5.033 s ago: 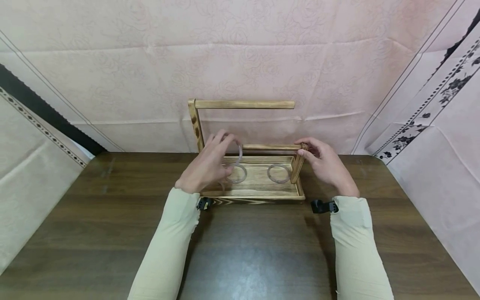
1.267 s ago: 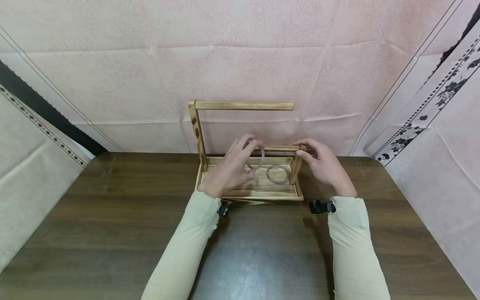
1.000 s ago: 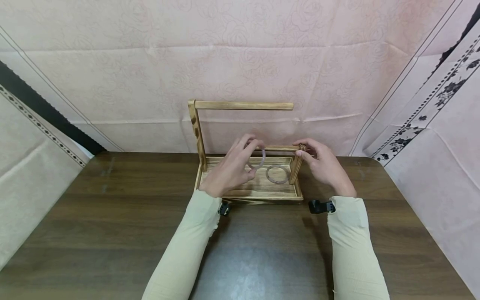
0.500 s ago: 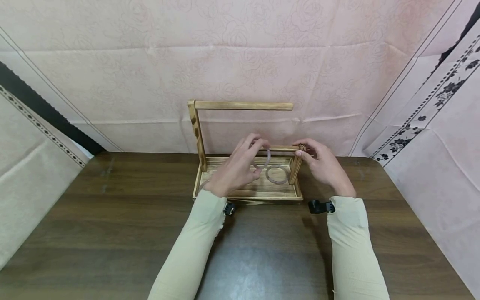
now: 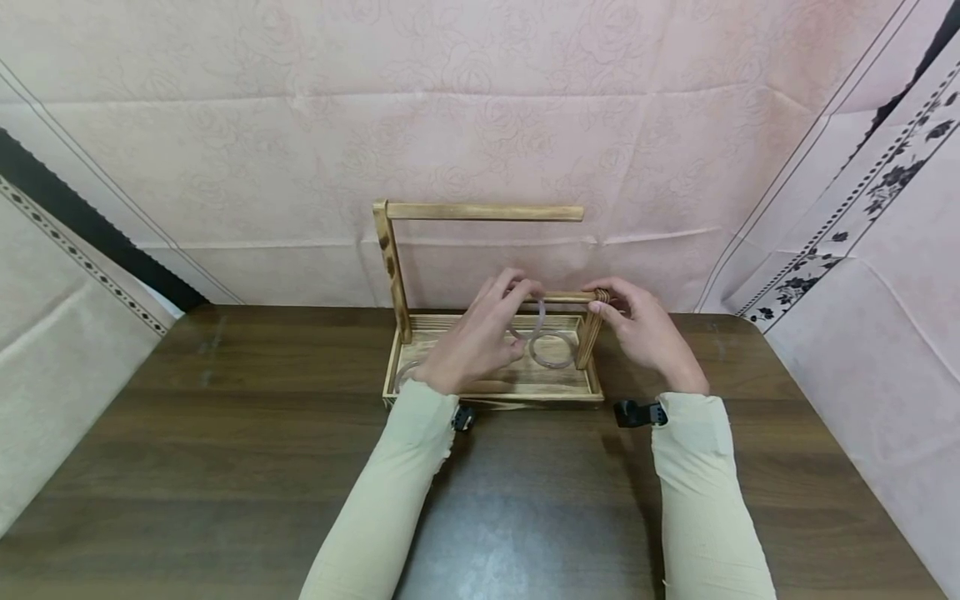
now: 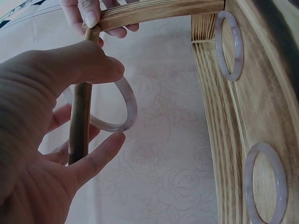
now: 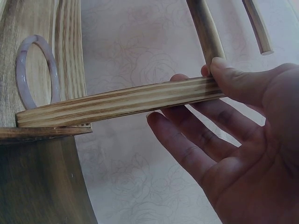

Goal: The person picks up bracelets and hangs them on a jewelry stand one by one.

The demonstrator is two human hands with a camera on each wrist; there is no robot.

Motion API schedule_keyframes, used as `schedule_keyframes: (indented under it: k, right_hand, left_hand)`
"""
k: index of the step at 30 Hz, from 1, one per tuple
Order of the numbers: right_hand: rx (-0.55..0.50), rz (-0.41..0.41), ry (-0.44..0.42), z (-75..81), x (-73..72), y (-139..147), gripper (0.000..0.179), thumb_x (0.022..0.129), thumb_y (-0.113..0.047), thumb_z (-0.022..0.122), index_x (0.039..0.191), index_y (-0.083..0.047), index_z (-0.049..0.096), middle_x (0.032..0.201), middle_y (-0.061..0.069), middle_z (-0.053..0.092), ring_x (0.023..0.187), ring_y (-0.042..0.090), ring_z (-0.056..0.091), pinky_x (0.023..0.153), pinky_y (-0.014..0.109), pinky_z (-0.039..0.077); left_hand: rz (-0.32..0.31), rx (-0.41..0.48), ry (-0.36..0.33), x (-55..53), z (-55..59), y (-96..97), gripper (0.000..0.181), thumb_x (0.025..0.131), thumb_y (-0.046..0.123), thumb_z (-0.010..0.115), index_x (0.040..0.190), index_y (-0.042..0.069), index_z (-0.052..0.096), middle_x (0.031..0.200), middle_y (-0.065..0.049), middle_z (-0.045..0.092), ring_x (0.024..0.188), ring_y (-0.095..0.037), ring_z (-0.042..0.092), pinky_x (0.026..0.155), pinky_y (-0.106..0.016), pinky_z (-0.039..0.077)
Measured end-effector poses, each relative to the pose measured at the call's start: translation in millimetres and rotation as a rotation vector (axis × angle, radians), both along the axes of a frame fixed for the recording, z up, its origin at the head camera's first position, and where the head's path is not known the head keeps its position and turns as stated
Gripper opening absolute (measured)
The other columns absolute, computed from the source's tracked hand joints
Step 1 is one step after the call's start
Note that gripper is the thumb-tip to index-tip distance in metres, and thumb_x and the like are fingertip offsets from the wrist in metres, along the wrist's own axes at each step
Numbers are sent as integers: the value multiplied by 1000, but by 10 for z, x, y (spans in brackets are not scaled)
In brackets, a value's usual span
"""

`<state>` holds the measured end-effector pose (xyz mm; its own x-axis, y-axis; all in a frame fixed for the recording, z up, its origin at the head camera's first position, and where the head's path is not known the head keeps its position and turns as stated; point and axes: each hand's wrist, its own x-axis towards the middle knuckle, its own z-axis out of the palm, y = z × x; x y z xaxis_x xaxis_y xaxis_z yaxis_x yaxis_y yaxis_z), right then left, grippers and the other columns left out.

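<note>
My left hand [image 5: 480, 342] holds a pale lilac bangle [image 6: 132, 105] between thumb and fingers at the lower rod [image 5: 564, 297] of a wooden rack; the rod appears to pass through the ring. My right hand [image 7: 243, 126] grips the top of the short right post [image 7: 135, 100], where that rod joins it, thumb on one side and fingers behind. On the rack's tray [image 5: 525, 397] lies one bangle [image 5: 552, 350] near the right post. Farther left, another bangle [image 5: 406, 375] is partly covered by my left hand and wrist.
A tall left post [image 5: 393, 267] carries a higher rod [image 5: 487, 212] whose right end is free. The rack stands on a dark wooden table [image 5: 487, 500], against a pink patterned cloth [image 5: 465, 133].
My left hand and its bangle have moved rightward along the lower rod toward the right post. A bangle at the tray's left has come into sight. My right hand keeps its grip.
</note>
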<state>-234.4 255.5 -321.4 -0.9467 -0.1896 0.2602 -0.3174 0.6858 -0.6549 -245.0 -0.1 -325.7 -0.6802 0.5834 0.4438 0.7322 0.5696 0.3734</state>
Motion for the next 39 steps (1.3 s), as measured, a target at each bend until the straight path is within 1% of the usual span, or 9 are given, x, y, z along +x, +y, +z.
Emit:
schedule_keyframes:
  k: [6, 11, 15, 21, 24, 30, 36, 39]
  right_hand:
    - [-1, -2, 2, -6, -3, -1, 29, 105, -21, 56, 132, -11, 62, 119, 15, 68, 112, 32, 63, 100, 48, 48]
    - [-6, -3, 5, -8, -7, 0, 29, 105, -20, 57, 132, -11, 62, 120, 15, 68, 112, 31, 63, 100, 48, 48]
    - [-6, 0, 4, -4, -12, 1, 29, 105, -21, 56, 133, -11, 62, 121, 15, 68, 113, 31, 63, 101, 48, 48]
    - [-7, 6, 5, -9, -10, 4, 29, 106, -21, 56, 132, -10, 62, 122, 15, 67, 113, 32, 63, 102, 49, 48]
    - [-6, 5, 9, -14, -10, 0, 29, 106, -21, 56, 132, -11, 62, 124, 15, 67, 115, 32, 63, 103, 51, 48]
    - [-19, -11, 8, -26, -18, -4, 29, 105, -20, 57, 133, -12, 62, 123, 14, 68, 116, 31, 63, 102, 50, 49]
    - [-20, -8, 0, -40, -14, 4, 29, 105, -20, 57, 132, -11, 62, 124, 15, 67, 118, 33, 63, 104, 51, 48]
    - [-14, -10, 12, -35, -16, 7, 29, 105, -20, 57, 132, -12, 62, 124, 14, 68, 118, 32, 63, 104, 51, 49]
  left_hand:
    - [-2, 8, 17, -14, -9, 27, 72, 75, 0, 84, 137, 17, 52, 145, -6, 46, 135, -24, 45, 112, -40, 49]
    - [-18, 26, 24, -31, -18, 51, 68, 77, 1, 84, 135, 15, 54, 143, -6, 47, 133, -25, 46, 113, -41, 47]
    - [-21, 34, 7, -35, -12, 63, 68, 76, -1, 83, 136, 15, 54, 143, -5, 47, 134, -24, 45, 113, -41, 48]
    - [-18, 16, -5, -46, -20, 84, 69, 76, -1, 82, 136, 17, 53, 144, -4, 46, 135, -24, 44, 113, -41, 48]
    - [-17, 8, -5, -48, -19, 99, 70, 77, -2, 82, 137, 17, 53, 144, -4, 46, 135, -23, 44, 112, -41, 49]
    - [-13, -2, 5, -63, -22, 152, 71, 76, -3, 81, 138, 16, 53, 145, -5, 46, 135, -24, 45, 110, -39, 51]
    - [-46, 14, 23, -85, -39, 200, 67, 76, -5, 79, 135, 15, 54, 141, -5, 48, 131, -22, 47, 109, -33, 51]
    - [-47, 24, 23, -94, -36, 218, 67, 75, -5, 79, 135, 15, 54, 141, -4, 48, 131, -22, 47, 109, -33, 51]
